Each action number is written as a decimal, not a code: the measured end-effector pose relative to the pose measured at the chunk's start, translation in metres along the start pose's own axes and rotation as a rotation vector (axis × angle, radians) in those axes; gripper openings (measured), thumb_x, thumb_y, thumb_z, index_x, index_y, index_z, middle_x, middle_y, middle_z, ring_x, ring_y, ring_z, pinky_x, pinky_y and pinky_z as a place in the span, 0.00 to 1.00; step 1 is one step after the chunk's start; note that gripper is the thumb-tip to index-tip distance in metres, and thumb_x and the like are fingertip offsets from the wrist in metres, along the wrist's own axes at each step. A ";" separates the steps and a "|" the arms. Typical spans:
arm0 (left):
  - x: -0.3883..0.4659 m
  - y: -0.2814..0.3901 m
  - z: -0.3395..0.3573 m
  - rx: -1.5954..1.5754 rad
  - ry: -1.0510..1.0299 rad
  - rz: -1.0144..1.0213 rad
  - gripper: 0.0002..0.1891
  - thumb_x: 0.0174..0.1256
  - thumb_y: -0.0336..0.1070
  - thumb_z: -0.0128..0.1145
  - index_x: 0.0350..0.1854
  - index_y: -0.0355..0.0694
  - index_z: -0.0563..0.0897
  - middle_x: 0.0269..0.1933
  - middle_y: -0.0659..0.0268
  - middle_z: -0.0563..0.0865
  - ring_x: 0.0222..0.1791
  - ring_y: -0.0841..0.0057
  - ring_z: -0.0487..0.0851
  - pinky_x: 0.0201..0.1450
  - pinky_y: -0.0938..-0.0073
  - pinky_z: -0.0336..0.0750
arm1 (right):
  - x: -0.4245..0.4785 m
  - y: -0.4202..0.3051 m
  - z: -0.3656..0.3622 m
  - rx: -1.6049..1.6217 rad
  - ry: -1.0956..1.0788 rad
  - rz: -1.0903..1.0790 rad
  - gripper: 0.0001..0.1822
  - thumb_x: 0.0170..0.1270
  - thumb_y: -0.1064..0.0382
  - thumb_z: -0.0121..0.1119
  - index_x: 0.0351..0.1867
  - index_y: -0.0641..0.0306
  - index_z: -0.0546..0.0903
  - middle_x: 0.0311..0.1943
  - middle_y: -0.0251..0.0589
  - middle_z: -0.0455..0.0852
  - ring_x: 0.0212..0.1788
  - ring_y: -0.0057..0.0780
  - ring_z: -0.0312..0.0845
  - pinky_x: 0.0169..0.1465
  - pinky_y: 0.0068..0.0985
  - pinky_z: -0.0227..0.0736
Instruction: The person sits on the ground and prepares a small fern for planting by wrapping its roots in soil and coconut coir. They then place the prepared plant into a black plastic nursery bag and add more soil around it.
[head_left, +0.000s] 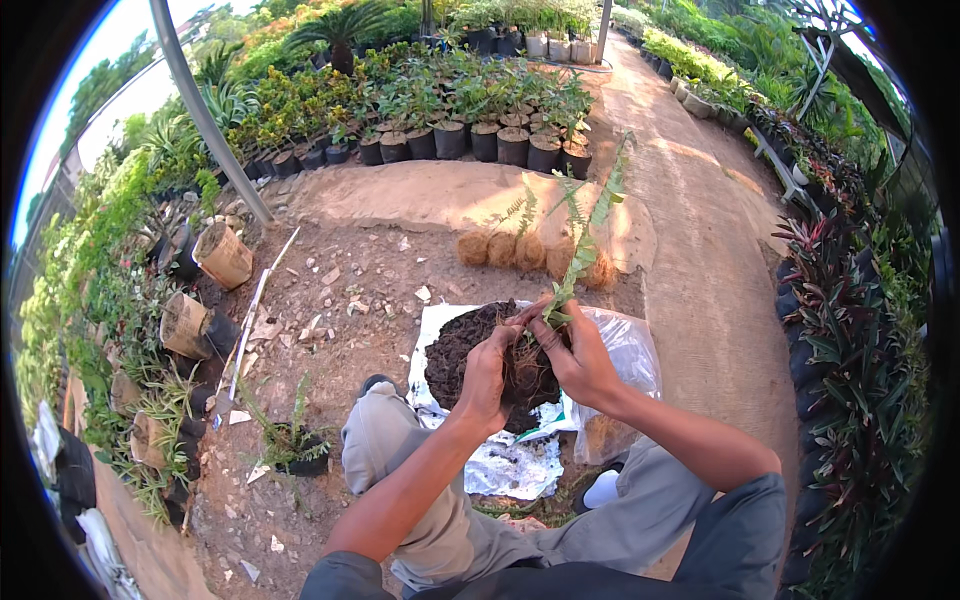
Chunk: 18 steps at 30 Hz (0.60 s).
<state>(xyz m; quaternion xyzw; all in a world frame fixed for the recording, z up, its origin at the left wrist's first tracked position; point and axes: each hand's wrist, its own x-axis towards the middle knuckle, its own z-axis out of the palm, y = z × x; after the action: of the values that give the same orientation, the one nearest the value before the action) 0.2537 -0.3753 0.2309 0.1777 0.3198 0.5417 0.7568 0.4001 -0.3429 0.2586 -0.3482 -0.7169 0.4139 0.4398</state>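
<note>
Between my two hands is a fern (586, 251) with long green fronds pointing up and away from me. My left hand (486, 371) grips it by its thin brown roots (527, 369) and base. My right hand (574, 352) holds the base of the fronds from the other side, its thumb near the roots. Under the hands lies a heap of dark soil (456, 349) on a white plastic sheet (517, 469). A clear plastic bag (628, 349) lies at the right of the heap. The fingertips are partly hidden among the roots and stems.
Several fibre-wrapped root balls (501, 249) stand in a row beyond the soil, some with small fronds. A fern in a black pot (304, 457) sits left of my knee. Black bags of plants (450, 140) line the far side. A concrete path (697, 247) runs along the right.
</note>
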 end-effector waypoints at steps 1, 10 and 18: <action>-0.001 0.001 0.002 0.009 -0.002 0.000 0.18 0.79 0.46 0.44 0.61 0.44 0.79 0.51 0.65 0.88 0.49 0.73 0.89 0.54 0.67 0.84 | 0.000 -0.001 -0.001 -0.031 -0.011 0.000 0.09 0.78 0.67 0.55 0.52 0.70 0.76 0.43 0.48 0.88 0.46 0.34 0.85 0.52 0.30 0.77; -0.001 0.005 0.003 -0.115 -0.046 -0.046 0.17 0.77 0.52 0.47 0.55 0.48 0.80 0.48 0.66 0.88 0.46 0.72 0.89 0.52 0.66 0.84 | -0.005 -0.002 0.000 0.025 -0.017 -0.040 0.16 0.80 0.61 0.50 0.58 0.71 0.78 0.49 0.53 0.87 0.51 0.38 0.84 0.58 0.33 0.74; -0.002 0.001 0.003 -0.115 -0.053 -0.046 0.15 0.78 0.53 0.48 0.51 0.50 0.81 0.46 0.71 0.88 0.47 0.76 0.88 0.51 0.68 0.85 | -0.012 0.002 0.011 -0.088 0.058 -0.094 0.21 0.79 0.59 0.47 0.60 0.75 0.79 0.53 0.59 0.85 0.55 0.53 0.83 0.61 0.36 0.74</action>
<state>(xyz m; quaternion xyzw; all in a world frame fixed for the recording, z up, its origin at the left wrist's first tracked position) 0.2549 -0.3761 0.2345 0.1405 0.2721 0.5367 0.7862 0.3945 -0.3553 0.2497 -0.3451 -0.7367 0.3508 0.4638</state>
